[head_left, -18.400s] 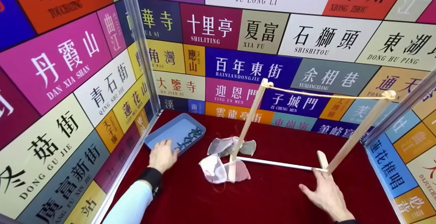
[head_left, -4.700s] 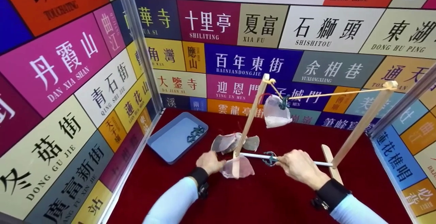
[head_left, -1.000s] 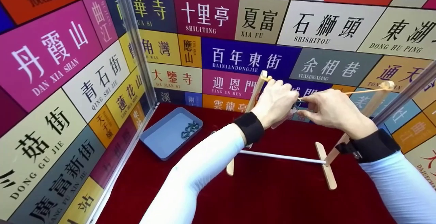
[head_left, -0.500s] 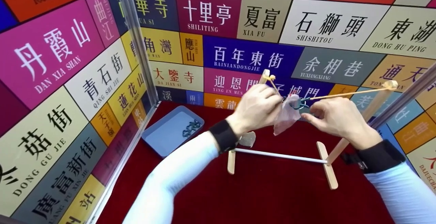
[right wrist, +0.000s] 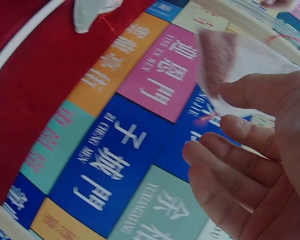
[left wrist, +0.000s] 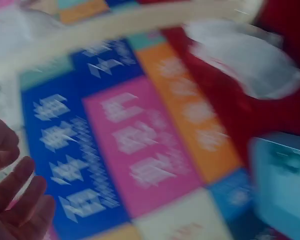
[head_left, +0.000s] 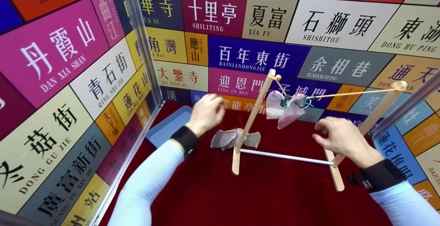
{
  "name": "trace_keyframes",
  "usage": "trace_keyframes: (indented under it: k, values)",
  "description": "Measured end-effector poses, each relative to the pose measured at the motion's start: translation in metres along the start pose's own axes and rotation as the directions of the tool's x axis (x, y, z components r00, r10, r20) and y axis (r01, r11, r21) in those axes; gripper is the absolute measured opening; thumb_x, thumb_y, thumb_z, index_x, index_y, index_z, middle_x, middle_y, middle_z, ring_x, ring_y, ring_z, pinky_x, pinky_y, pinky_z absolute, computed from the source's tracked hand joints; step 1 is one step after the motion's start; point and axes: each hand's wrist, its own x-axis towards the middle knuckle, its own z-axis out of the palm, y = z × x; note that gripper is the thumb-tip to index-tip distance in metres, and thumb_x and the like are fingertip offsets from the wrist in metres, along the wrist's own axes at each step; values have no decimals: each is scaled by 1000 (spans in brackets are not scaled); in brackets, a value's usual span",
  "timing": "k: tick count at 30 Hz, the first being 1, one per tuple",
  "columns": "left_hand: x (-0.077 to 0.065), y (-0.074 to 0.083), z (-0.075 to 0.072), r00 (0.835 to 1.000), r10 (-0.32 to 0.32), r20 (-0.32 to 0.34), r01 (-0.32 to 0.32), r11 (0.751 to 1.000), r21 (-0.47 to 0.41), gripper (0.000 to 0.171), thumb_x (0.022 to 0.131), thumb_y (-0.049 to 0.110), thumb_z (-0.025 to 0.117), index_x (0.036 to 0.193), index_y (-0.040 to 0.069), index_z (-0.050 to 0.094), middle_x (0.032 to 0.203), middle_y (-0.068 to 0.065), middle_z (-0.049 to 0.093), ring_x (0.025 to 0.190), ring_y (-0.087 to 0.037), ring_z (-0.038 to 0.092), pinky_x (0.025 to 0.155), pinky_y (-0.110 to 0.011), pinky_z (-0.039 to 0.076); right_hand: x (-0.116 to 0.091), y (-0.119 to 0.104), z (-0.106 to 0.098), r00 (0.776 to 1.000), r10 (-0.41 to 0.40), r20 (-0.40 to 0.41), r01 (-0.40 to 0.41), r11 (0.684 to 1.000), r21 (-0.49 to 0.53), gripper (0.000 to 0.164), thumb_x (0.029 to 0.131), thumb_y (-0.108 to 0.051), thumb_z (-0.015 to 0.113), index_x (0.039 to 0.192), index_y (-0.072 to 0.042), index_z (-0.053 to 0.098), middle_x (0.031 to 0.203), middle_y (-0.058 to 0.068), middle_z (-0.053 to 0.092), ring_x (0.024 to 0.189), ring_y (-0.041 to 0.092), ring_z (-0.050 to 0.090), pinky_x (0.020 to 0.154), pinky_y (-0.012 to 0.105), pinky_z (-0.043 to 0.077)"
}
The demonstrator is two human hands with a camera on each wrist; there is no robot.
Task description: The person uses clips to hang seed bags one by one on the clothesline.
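Two small sheer fabric pieces, one whitish (head_left: 274, 105) and one pinkish (head_left: 290, 116), hang from a yellow cord (head_left: 350, 93) by green clips (head_left: 304, 101). The cord runs between two wooden posts and sags under them. My right hand (head_left: 347, 143) is in the air just right of the fabric, fingers loosely bent and holding nothing. The right wrist view shows its fingers apart. Away to the left, my left hand (head_left: 207, 114) hovers between the frame and the blue tray (head_left: 161, 130), holding nothing, fingers loosely curled. In the left wrist view, blurred green clips (left wrist: 290, 160) lie in that tray.
More sheer fabric pieces (head_left: 228, 139) with red strings lie on the dark red cloth (head_left: 275, 195) behind the left post (head_left: 254, 112). A white rod (head_left: 285, 156) joins the posts low down. Panels printed with Chinese characters stand at the back and sides.
Earlier the cord was bare, then held one fabric piece. Half a second ago both hands were at the second piece. Both hands have let go; the left has moved left, the right slightly down.
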Motion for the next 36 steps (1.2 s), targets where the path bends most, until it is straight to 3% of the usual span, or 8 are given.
trace_keyframes:
  k: [9, 15, 20, 24, 25, 27, 33, 36]
  values:
    - [-53, -73, 20, 947, -307, 97, 298, 950, 96, 17, 96, 9, 73, 111, 4, 79, 110, -20, 79, 102, -45, 77, 92, -57, 64, -16, 3, 22, 993, 61, 100, -62, 998, 8, 25, 87, -19, 91, 105, -6, 79, 94, 10, 81, 81, 26, 74, 73, 50, 63]
    - [-81, -98, 48, 873, -448, 193, 441, 894, 82, 26, 98, 11, 70, 119, -2, 78, 119, -26, 81, 114, -50, 77, 101, -60, 63, -29, 1, 38, 985, 91, 149, -96, 995, 25, 24, 88, -20, 92, 103, -8, 80, 95, 8, 80, 82, 23, 74, 72, 46, 63]
    - [-113, -149, 98, 801, -490, 345, 496, 865, 77, 35, 107, 23, 62, 128, -1, 77, 126, -27, 79, 120, -49, 75, 106, -63, 61, -38, -1, 49, 983, 80, 166, -88, 995, 39, 21, 88, -19, 93, 101, -9, 80, 93, 6, 79, 81, 20, 72, 72, 45, 64]
    - [-134, -189, 145, 783, -436, 444, 449, 890, 82, 47, 108, 33, 55, 139, 1, 72, 137, -24, 76, 128, -47, 73, 112, -60, 59, -43, -1, 55, 980, 84, 178, -92, 995, 40, 19, 87, -19, 93, 97, -10, 80, 90, 4, 78, 78, 17, 70, 71, 40, 62]
    - [-132, -183, 145, 756, -447, 478, 458, 883, 101, 51, 106, 30, 56, 144, -1, 69, 144, -27, 72, 134, -50, 70, 116, -62, 57, -44, -1, 56, 979, 90, 184, -99, 994, 40, 19, 86, -19, 93, 97, -11, 80, 89, 3, 77, 78, 16, 69, 70, 39, 61]
    - [-137, -191, 158, 742, -428, 516, 450, 889, 90, 59, 104, 33, 55, 152, 0, 64, 155, -26, 66, 143, -50, 65, 121, -60, 54, -45, 0, 58, 976, 103, 193, -113, 993, 41, 18, 86, -19, 93, 96, -11, 80, 87, 1, 76, 76, 14, 67, 68, 37, 59]
    - [-136, -184, 157, 595, -475, 648, 542, 833, 113, 79, 104, 44, 56, 171, 5, 44, 180, -22, 42, 167, -48, 40, 137, -60, 36, -46, 1, 64, 971, 100, 219, -113, 992, 48, 18, 87, -20, 92, 96, -11, 80, 85, -2, 75, 75, 13, 66, 68, 37, 58]
    - [-138, -180, 152, 549, -491, 676, 574, 809, 122, 82, 105, 50, 55, 173, 6, 42, 180, -21, 42, 169, -46, 37, 138, -59, 35, -46, 1, 66, 968, 96, 233, -109, 993, 46, 18, 88, -20, 92, 96, -11, 79, 86, -1, 75, 76, 14, 66, 70, 38, 59]
